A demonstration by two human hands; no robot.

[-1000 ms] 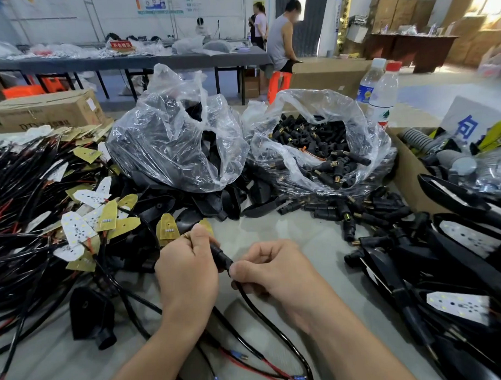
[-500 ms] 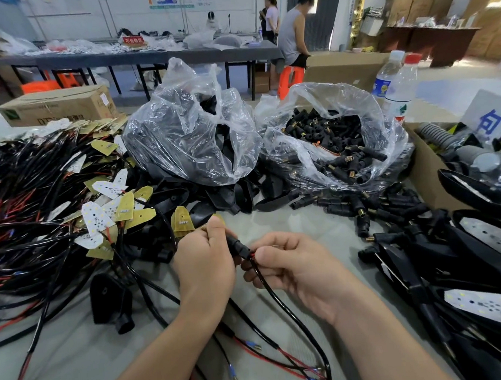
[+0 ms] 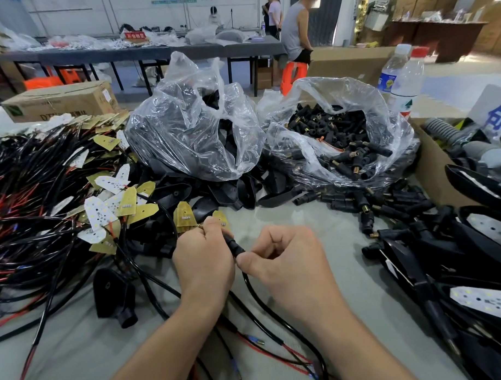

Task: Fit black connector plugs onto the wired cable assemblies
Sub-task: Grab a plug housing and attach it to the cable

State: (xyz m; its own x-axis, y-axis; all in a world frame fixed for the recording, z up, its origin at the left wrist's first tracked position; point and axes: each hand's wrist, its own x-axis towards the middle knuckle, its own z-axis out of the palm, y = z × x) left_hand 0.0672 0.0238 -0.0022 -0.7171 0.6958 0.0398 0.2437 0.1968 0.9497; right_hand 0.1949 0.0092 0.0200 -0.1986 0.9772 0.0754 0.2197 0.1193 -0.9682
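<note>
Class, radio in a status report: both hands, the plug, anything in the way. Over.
Left hand grips black plug. Right hand pinches cable at plug's end. Nothing between hands; loose wires lie beneath.

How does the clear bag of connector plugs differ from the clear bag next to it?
The bag of connector plugs gapes wide open; the bag of black housings is bunched, its top standing tall. The bag of connector plugs holds small brass-tipped cylinders; the bag of black housings holds bigger, curved shells. Both are clear crinkled plastic, side by side on the table.
</note>
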